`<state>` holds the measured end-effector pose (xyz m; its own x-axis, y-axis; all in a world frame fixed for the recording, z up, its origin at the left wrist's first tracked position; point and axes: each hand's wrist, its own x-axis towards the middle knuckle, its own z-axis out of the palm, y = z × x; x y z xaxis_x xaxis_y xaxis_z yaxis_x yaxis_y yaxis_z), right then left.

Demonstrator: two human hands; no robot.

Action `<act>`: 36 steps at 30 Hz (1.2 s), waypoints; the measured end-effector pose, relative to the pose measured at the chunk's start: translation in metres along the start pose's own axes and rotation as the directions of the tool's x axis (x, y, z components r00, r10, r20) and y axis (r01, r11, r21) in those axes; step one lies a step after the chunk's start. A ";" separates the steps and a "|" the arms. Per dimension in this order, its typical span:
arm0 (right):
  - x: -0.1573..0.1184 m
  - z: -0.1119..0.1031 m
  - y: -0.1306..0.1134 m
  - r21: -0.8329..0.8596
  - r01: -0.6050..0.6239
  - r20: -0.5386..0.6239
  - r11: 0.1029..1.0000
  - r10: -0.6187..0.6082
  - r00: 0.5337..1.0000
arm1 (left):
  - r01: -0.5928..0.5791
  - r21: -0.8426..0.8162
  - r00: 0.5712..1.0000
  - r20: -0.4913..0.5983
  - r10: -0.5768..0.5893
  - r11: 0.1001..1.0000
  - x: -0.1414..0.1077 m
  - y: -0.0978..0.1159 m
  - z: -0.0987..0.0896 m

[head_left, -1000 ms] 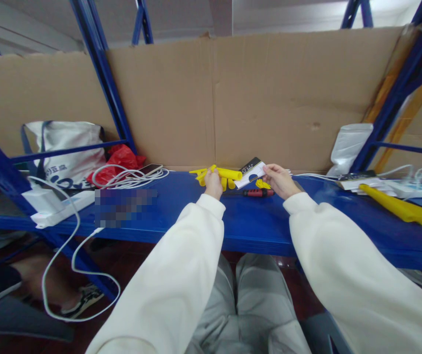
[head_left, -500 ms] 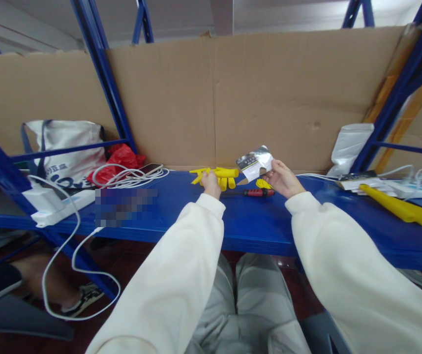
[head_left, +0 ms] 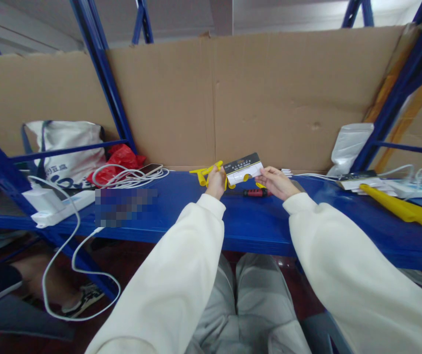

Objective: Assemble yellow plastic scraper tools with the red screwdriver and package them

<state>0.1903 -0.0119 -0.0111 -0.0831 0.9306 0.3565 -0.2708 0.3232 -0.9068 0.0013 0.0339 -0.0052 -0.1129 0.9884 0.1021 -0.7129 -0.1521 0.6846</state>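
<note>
My right hand [head_left: 276, 182] pinches the lower right edge of a black-and-white packaging card [head_left: 243, 169], which is held up above the blue shelf. Close to the card's left edge is my left hand [head_left: 216, 182], its fingers closed around a slim yellow plastic piece [head_left: 217, 164] that sticks out above them. Whether the left fingers also touch the card I cannot tell. More yellow pieces [head_left: 201, 178] lie behind and beside the left hand, partly covered by it and the card. Between the hands a screwdriver [head_left: 256, 192] with a red and black handle rests on the shelf.
On the blue shelf [head_left: 181, 206], white cables [head_left: 133, 178], a red bag [head_left: 124, 156] and a cloth bag [head_left: 71, 147] are at left. To the right are a white pouch [head_left: 351, 147] and a long yellow object [head_left: 403, 209]. Cardboard [head_left: 270, 98] closes off the back.
The card has come down and left, turning its printed face level, toward my left hand. My left hand has shifted slightly right and up, with the yellow piece now pointing up and right.
</note>
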 end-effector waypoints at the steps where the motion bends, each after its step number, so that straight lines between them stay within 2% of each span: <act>1: 0.000 0.000 0.000 0.001 0.000 0.001 1.000 0.000 1.000 | 0.026 -0.008 0.999 0.022 -0.025 1.000 -0.003 0.001 0.003; 7: -0.002 0.001 0.001 -0.016 0.009 0.014 1.000 -0.009 1.000 | 0.245 -0.033 0.966 0.094 -0.241 0.969 -0.019 0.012 0.012; 14: -0.002 0.003 0.004 -0.042 0.003 -0.014 0.999 -0.004 1.000 | 0.290 0.031 0.938 0.187 -0.290 0.957 -0.028 0.016 0.012; 18: 0.001 -0.001 0.006 -0.042 0.005 -0.087 0.999 -0.008 0.996 | 0.226 0.110 0.932 0.263 -0.248 0.968 -0.024 0.009 0.013; 26: 0.002 0.001 0.007 -0.042 0.012 -0.122 0.999 -0.017 0.992 | 0.053 0.252 0.951 0.283 -0.126 0.966 -0.011 -0.008 0.004; 31: 0.002 0.002 0.008 -0.043 0.018 -0.105 0.999 -0.022 0.994 | -0.123 0.254 0.952 0.302 0.042 0.959 -0.016 -0.008 0.001; 36: 0.002 0.002 0.009 -0.031 0.009 -0.108 0.999 -0.012 0.994 | -0.125 0.261 0.965 0.258 0.056 0.957 -0.022 -0.007 0.005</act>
<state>0.1856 -0.0071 -0.0182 0.0239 0.9397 0.3412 -0.2414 0.3366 -0.9102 0.0122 0.0135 -0.0083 0.0299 0.9461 0.3225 -0.4881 -0.2677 0.8307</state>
